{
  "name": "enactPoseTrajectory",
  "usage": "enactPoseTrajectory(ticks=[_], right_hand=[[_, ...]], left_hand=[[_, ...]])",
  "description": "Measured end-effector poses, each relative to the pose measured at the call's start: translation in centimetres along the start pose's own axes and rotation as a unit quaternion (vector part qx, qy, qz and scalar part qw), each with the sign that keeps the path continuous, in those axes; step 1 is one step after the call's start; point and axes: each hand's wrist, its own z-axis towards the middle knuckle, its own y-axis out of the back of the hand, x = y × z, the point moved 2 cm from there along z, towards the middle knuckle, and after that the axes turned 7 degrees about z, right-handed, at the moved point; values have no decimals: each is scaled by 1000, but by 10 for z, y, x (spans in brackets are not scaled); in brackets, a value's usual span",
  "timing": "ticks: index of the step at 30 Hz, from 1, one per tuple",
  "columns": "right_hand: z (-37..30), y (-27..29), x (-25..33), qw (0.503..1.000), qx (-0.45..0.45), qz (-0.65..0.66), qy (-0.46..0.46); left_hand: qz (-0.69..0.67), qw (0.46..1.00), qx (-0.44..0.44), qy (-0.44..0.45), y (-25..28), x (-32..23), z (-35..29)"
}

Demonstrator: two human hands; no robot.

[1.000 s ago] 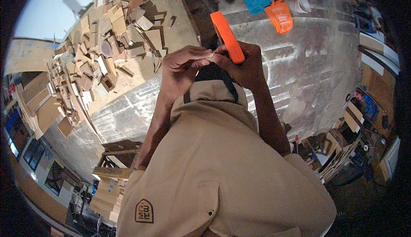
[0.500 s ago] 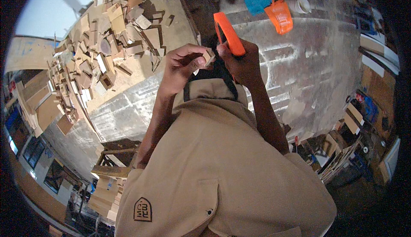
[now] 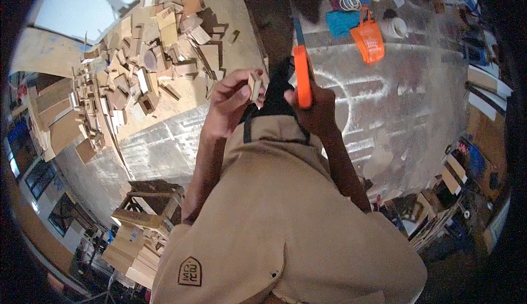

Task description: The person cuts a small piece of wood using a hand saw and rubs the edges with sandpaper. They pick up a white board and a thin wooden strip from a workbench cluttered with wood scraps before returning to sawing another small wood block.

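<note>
Orange marks the handle of the tool in my right hand, its fingers wrapped round the grip, most of them hidden from me by shadow and by the handle itself. A thin blue-grey blade points away from me, its far end lost against darkness. My left hand pinches a small pale wood piece between thumb and fingers, beyond my lap and apart from the tool; my grip covers part of it, so its full shape escapes me. Leftward, wood offcuts heap on a pale board, many half buried. Rightward, an orange bag lies beside a teal cloth.
</note>
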Motion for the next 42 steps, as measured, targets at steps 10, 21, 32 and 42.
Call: enactPoseTrajectory(ticks=[10, 21, 32, 42], right_hand=[[-10, -91, -82, 963, 149, -173, 140], [-30, -199, -247, 890, 233, -360, 152], [-24, -214, -155, 875, 188, -423, 137], [-20, -220, -117, 843, 210, -491, 64]], left_hand=[[40, 991, -128, 0, 86, -3, -91], [-98, 983, -146, -54, 190, -98, -186], [-263, 953, -149, -4, 219, -149, -231], [-353, 920, -168, 31, 220, -165, -236]])
